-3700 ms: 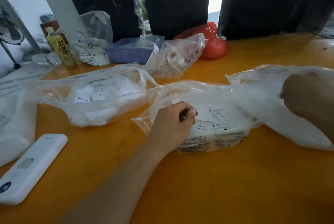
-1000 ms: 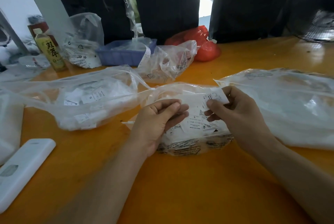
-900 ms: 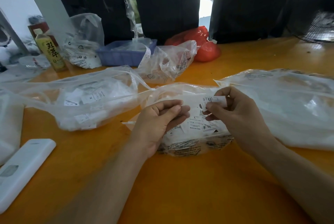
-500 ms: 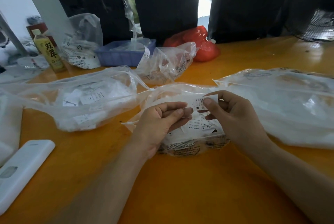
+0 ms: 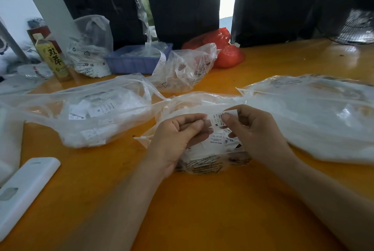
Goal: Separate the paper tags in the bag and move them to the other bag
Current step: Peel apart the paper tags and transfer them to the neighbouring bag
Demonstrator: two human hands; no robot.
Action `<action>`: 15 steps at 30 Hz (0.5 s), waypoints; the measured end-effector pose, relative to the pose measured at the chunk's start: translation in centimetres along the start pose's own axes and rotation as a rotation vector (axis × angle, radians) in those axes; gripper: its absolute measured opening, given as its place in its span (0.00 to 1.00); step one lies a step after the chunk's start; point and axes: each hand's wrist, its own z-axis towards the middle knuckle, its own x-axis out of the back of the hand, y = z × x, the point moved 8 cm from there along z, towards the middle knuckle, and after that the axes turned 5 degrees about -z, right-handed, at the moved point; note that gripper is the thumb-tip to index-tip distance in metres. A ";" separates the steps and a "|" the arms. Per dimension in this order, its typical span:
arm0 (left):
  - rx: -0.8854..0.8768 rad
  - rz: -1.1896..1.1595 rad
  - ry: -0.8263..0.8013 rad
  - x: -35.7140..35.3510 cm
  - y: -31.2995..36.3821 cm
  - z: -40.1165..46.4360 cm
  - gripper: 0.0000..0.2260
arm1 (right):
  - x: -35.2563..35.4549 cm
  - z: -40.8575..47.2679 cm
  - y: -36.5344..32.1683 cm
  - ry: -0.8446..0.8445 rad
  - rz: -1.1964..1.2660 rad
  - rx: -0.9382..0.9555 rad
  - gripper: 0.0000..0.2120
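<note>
both hands (image 5: 178, 137) (image 5: 257, 129) pinching thin printed paper tag (image 5: 217, 122), over crinkled clear bag (image 5: 210, 161)

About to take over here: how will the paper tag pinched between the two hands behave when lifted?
The paper tag looks thin and light, and probably flexes. The right hand and left hand pinch it edgewise, so it likely slips easily and sticks to the tags in the clear bag below.
</note>
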 end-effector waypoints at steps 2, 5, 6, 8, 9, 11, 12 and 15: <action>-0.001 0.020 0.002 -0.1 0.1 -0.1 0.07 | -0.3 0.0 0.5 -0.029 -0.029 -0.022 0.08; -0.002 0.068 0.007 -0.2 0.0 -0.1 0.07 | -1.0 0.0 0.9 -0.085 -0.059 -0.043 0.10; -0.006 0.083 0.010 -0.2 0.0 -0.2 0.07 | -1.2 -0.1 0.8 -0.101 -0.054 -0.053 0.11; -0.018 0.114 0.009 -0.2 0.0 -0.2 0.07 | -1.6 -0.2 0.9 -0.135 -0.012 -0.077 0.13; -0.026 0.131 0.004 -0.2 0.1 -0.2 0.07 | -1.8 -0.3 1.0 -0.157 0.014 -0.092 0.14; -0.045 0.169 -0.009 -0.3 0.2 -0.3 0.07 | -2.3 -0.6 1.0 -0.212 0.018 -0.102 0.15; -0.054 0.189 -0.012 -0.3 0.2 -0.4 0.07 | -2.5 -0.8 1.0 -0.233 0.001 -0.092 0.17; -0.075 0.208 0.011 -0.2 0.3 -0.4 0.07 | -2.2 -0.9 0.7 -0.205 -0.010 -0.069 0.20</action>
